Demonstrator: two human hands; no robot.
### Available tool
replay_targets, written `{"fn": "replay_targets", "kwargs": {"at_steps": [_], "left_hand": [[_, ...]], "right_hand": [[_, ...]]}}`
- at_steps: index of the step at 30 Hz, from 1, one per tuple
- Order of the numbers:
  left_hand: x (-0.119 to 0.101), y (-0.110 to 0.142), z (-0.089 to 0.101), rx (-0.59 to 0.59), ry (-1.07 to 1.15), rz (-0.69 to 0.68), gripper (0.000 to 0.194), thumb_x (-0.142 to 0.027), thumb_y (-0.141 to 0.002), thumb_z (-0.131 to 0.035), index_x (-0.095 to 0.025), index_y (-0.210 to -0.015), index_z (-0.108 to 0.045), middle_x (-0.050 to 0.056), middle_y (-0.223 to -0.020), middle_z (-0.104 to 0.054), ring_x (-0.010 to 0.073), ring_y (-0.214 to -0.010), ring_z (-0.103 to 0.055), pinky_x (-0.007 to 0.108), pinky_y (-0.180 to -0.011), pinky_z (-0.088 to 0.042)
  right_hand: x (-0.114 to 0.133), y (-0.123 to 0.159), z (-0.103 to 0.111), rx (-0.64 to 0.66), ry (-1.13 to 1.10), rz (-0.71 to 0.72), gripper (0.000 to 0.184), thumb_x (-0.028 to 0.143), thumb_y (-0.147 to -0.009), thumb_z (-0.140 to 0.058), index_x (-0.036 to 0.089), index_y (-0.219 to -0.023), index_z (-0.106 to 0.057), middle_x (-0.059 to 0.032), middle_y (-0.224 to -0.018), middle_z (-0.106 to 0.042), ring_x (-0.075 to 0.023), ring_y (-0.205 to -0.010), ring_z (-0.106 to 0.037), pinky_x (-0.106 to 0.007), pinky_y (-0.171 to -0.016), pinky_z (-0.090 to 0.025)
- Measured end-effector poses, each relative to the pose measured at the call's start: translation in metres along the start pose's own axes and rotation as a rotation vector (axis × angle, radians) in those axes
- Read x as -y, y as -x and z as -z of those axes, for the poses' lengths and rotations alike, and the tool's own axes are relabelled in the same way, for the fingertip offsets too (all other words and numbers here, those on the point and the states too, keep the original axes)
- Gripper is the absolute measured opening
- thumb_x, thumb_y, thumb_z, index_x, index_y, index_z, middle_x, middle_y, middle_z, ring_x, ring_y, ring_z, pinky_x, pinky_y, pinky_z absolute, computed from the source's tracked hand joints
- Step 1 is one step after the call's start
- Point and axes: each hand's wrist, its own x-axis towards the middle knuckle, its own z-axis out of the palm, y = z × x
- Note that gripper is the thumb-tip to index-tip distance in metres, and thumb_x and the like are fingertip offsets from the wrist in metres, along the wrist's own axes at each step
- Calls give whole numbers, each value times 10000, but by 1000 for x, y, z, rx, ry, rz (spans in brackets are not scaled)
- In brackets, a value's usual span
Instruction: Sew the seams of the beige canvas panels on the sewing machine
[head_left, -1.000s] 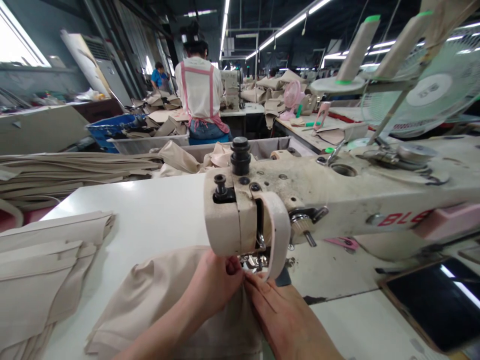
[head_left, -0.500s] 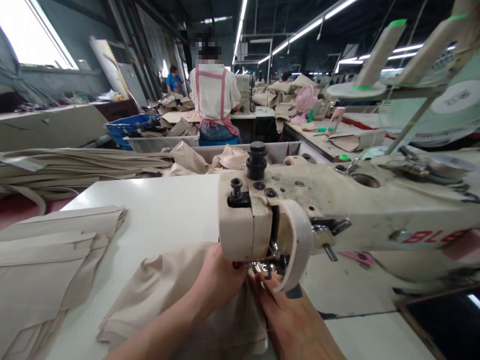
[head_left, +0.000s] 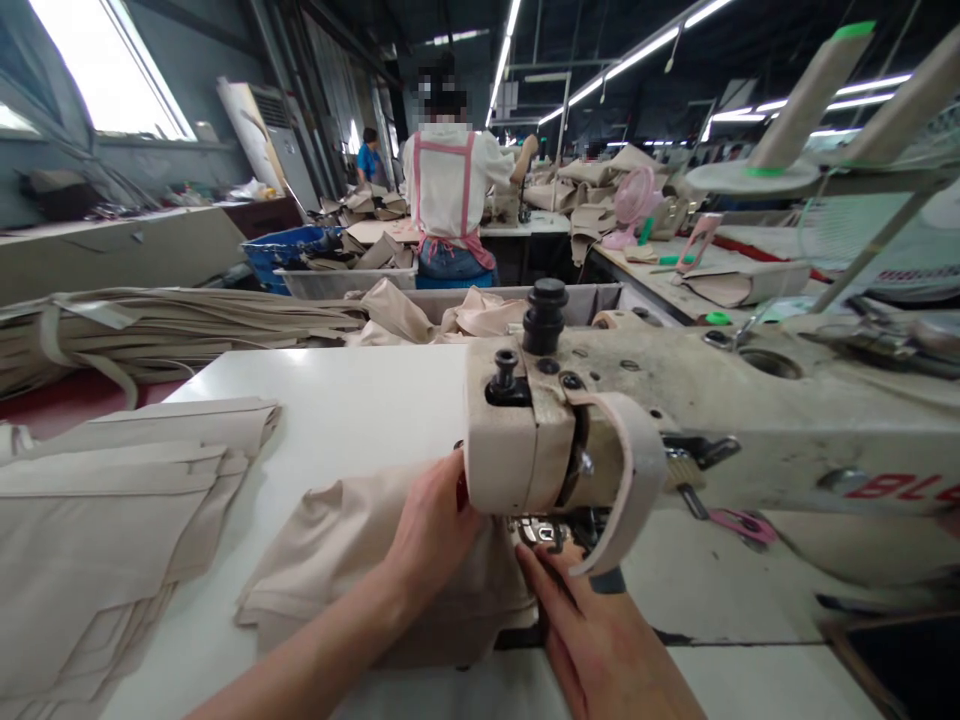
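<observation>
Left hand curled, gripping a bunch of beige fabric, fingertips partly hidden behind the sewing machine head. Right hand open, fingers extended flat on the fabric just in front of the presser foot. Fabric sits at the foot, on the white surface. Fabric stack at left on that surface, well apart. Grey bin of cut pieces beyond the machine.
</observation>
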Motion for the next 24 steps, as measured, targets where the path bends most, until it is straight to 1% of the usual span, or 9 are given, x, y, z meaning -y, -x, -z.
{"fn": "replay_targets", "kwargs": {"at_steps": [3,5,6,9,13,16,19,21,24], "left_hand": [[12,35,6,196,-212,-288,241,-359,-795,-650,-210,-981,-687,79,-947,-673,257,-881,-593,377,-813,-510],[20,57,7,307,-387,-493,323,-324,-842,-617,-201,-1140,-631,84,-944,-649,245,-825,-577,356,-734,-500],[22,64,7,316,-443,-553,333,-289,-880,-560,-191,-1196,-596,83,-926,-637,235,-789,-567,337,-685,-489],[20,70,6,252,-440,-514,296,-204,-931,-431,-200,-1176,-596,72,-913,-612,214,-776,-558,305,-649,-467],[12,61,9,260,-357,-339,298,-215,-983,-346,-195,-977,-643,54,-869,-609,177,-760,-578,270,-678,-482],[13,58,6,302,-456,-492,248,-221,-979,-392,-183,-1031,-632,51,-853,-624,180,-733,-578,255,-623,-484],[18,60,-3,230,-472,-651,203,-190,-957,-433,-163,-981,-633,48,-826,-644,186,-717,-570,269,-622,-486],[21,61,-9,182,-419,-667,168,-165,-925,-464,-160,-961,-628,55,-859,-657,194,-741,-574,289,-654,-491],[20,57,-13,196,-399,-630,136,-153,-901,-493,-157,-918,-628,61,-864,-656,198,-769,-578,295,-674,-497]], "right_hand": [[0,2,8,7,-82,-25,489,27,-855,-385,129,-1331,-440,-171,-1245,-586,-268,-1157,-576,-407,-920,-554],[1,5,13,-6,-101,-43,414,47,-858,-408,157,-1249,-484,-150,-1188,-621,-250,-1103,-617,-381,-891,-574],[2,8,15,-21,-102,-43,374,50,-854,-424,167,-1198,-512,-138,-1145,-641,-244,-1072,-633,-374,-887,-578],[7,14,17,-86,-134,1,309,32,-834,-449,178,-1077,-572,-102,-1036,-684,-212,-985,-663,-324,-880,-580],[13,19,9,-56,-96,87,433,21,-812,-451,120,-1219,-562,-116,-1150,-683,-243,-1069,-640,-364,-930,-564],[14,20,2,-13,-33,119,434,32,-847,-437,82,-1262,-554,-144,-1209,-664,-277,-1094,-632,-402,-921,-571],[11,18,0,-19,-55,114,344,69,-912,-425,95,-1199,-612,-142,-1143,-693,-247,-1032,-662,-347,-897,-581],[9,15,3,-59,-87,132,319,85,-932,-421,118,-1162,-640,-123,-1094,-712,-228,-984,-675,-321,-877,-587],[6,8,8,-78,-117,159,345,49,-904,-404,129,-1129,-654,-116,-1074,-716,-229,-952,-676,-336,-856,-594]]}}
